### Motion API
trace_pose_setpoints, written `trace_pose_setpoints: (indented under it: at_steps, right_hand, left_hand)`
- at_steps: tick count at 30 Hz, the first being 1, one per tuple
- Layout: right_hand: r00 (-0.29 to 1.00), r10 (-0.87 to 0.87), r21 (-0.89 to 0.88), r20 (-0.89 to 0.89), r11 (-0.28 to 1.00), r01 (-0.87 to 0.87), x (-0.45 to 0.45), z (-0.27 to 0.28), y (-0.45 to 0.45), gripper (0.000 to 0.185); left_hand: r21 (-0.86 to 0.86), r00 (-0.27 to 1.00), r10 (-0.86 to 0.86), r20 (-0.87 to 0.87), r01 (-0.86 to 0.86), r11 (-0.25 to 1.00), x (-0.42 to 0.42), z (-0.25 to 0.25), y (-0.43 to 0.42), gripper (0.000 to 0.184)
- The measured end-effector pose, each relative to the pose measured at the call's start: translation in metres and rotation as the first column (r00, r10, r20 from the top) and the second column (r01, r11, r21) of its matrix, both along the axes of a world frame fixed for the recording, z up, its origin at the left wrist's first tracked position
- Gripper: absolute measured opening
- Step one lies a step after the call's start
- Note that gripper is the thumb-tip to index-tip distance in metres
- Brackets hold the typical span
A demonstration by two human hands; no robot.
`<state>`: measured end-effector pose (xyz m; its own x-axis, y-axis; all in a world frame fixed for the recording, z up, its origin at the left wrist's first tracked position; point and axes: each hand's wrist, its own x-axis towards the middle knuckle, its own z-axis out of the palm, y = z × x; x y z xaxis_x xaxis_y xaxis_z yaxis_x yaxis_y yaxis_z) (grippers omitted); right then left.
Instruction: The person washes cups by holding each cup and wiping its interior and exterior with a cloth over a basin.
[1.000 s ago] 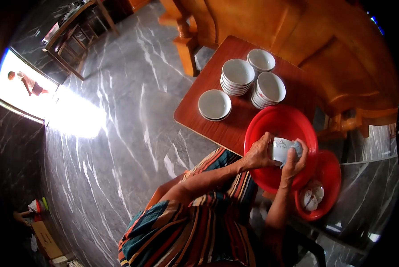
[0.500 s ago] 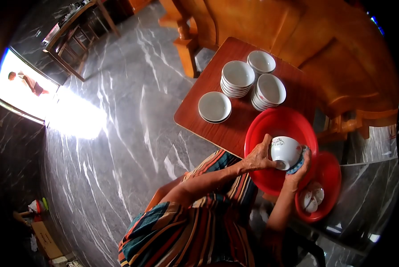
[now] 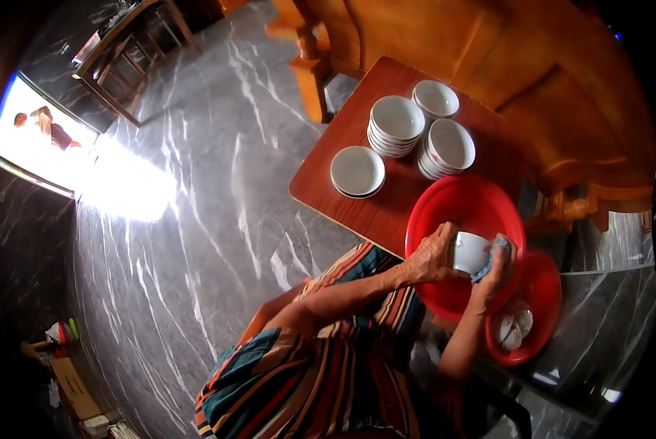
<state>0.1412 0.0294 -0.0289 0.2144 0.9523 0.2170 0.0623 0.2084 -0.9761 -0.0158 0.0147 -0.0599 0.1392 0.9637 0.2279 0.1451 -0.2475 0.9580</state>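
A white bowl [image 3: 471,253] with a red flower pattern is held over a large red basin [image 3: 425,293]. My left hand [image 3: 434,256] grips the bowl's left side, thumb near the rim. On the other side, my right hand [image 3: 498,267] presses a blue cloth [image 3: 482,274] against the bowl, its fingers wrapped round the cloth. Part of the bowl and most of the cloth are hidden by the hands. Beyond the basin, stacked white bowls [image 3: 397,118] stand on a reddish-brown wooden table [image 3: 328,164], with a shorter stack [image 3: 357,170] nearer its left edge.
A second red basin [image 3: 544,322], lower down at right, contains several white pieces of crockery [image 3: 515,329]. A carved wooden bench [image 3: 445,36] runs behind the table. At far left, a person [image 3: 53,132] is in the bright doorway. A cardboard box [image 3: 75,388] lies at lower left.
The bowl has turned in my hands, and my right hand with the cloth has moved up towards its rim. My left hand has shifted slightly along the bowl.
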Motion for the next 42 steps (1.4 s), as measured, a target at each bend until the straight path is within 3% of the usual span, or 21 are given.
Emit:
trace_pose_setpoints:
  at_steps: [3, 5, 9, 12, 16, 19, 22, 23, 24, 26, 30, 32, 34, 35, 37, 41, 42]
  right_hand:
    - [0.95, 0.01, 0.25, 0.311, 0.964, -0.091, -0.014, 0.001, -0.002, 0.035]
    - [0.823, -0.074, 0.416, 0.563, 0.886, -0.205, -0.02, 0.008, -0.001, 0.037]
    - [0.704, -0.115, 0.432, 0.701, 0.854, -0.29, -0.028, 0.012, -0.005, 0.038]
    - [0.747, -0.081, 0.421, 0.66, 0.863, -0.279, -0.029, 0.01, -0.004, 0.038]
    - [0.963, 0.028, 0.284, 0.268, 0.953, -0.106, -0.026, 0.005, -0.003, 0.039]
    - [0.988, -0.044, 0.077, 0.148, 0.996, 0.033, -0.033, 0.02, -0.007, 0.041]
    - [0.998, 0.009, 0.022, 0.068, 1.0, -0.01, -0.022, 0.013, -0.001, 0.04]
    - [0.996, -0.046, -0.052, -0.078, 0.998, 0.042, -0.025, 0.009, -0.003, 0.039]
    - [0.996, -0.044, -0.05, -0.078, 0.998, 0.04, -0.022, 0.004, -0.001, 0.039]
    - [0.944, 0.025, -0.133, -0.329, 0.989, -0.072, -0.011, -0.007, 0.003, 0.039]
    - [0.946, 0.07, -0.063, -0.318, 0.994, -0.095, -0.002, -0.007, 0.003, 0.039]
    - [0.935, -0.015, -0.06, -0.353, 0.998, -0.007, 0.004, -0.017, 0.005, 0.039]
    - [0.966, -0.155, 0.01, -0.205, 0.987, 0.16, -0.001, -0.023, 0.002, 0.038]
    - [0.992, -0.068, 0.107, -0.105, 0.991, 0.079, 0.001, -0.021, 0.002, 0.038]
    - [0.992, 0.081, 0.057, -0.1, 0.996, -0.076, 0.006, -0.008, 0.004, 0.038]
    - [0.986, 0.041, -0.01, -0.162, 0.999, -0.043, 0.003, -0.001, 0.003, 0.037]
    - [0.999, 0.005, 0.031, -0.035, 1.0, -0.004, 0.004, -0.003, 0.004, 0.037]
  left_hand:
    - [-0.03, 0.997, 0.072, -0.026, -0.073, 0.997, -0.001, -0.001, -0.001, 0.072]
    - [-0.015, 0.994, 0.102, -0.026, -0.103, 0.995, -0.001, 0.0, 0.001, 0.07]
    - [0.045, 0.979, 0.199, -0.038, -0.197, 0.979, 0.003, -0.007, 0.003, 0.064]
    - [0.029, 0.986, 0.167, -0.002, -0.167, 0.985, 0.004, -0.011, 0.003, 0.064]
    - [-0.016, 0.987, 0.079, 0.142, -0.078, 0.997, 0.001, -0.017, 0.009, 0.067]
    - [-0.019, 0.97, 0.067, 0.232, -0.064, 0.998, -0.001, -0.018, 0.012, 0.071]
    - [-0.025, 0.946, 0.048, 0.32, -0.042, 0.999, -0.002, -0.017, 0.015, 0.072]
    - [-0.031, 0.933, 0.04, 0.357, -0.03, 0.999, -0.002, -0.016, 0.015, 0.072]
    - [-0.036, 0.919, 0.032, 0.393, -0.019, 0.999, -0.002, -0.016, 0.015, 0.072]
    - [-0.019, 0.882, 0.013, 0.472, -0.004, 1.0, -0.001, -0.018, 0.015, 0.073]
    - [-0.033, 0.889, -0.015, 0.458, 0.034, 0.999, 0.003, -0.025, 0.016, 0.075]
    - [-0.079, 0.921, -0.042, 0.388, 0.079, 0.994, 0.005, -0.025, 0.015, 0.077]
    - [-0.088, 0.93, -0.054, 0.365, 0.092, 0.992, 0.002, -0.015, 0.011, 0.078]
    - [-0.067, 0.937, -0.052, 0.345, 0.08, 0.995, 0.001, -0.009, 0.008, 0.077]
    - [-0.035, 0.939, -0.043, 0.342, 0.059, 0.998, 0.0, 0.003, 0.005, 0.075]
    - [-0.042, 0.951, -0.053, 0.304, 0.069, 0.997, 0.003, -0.01, 0.008, 0.076]
    - [0.004, 0.98, -0.025, 0.196, 0.024, 1.0, 0.004, -0.013, 0.008, 0.076]
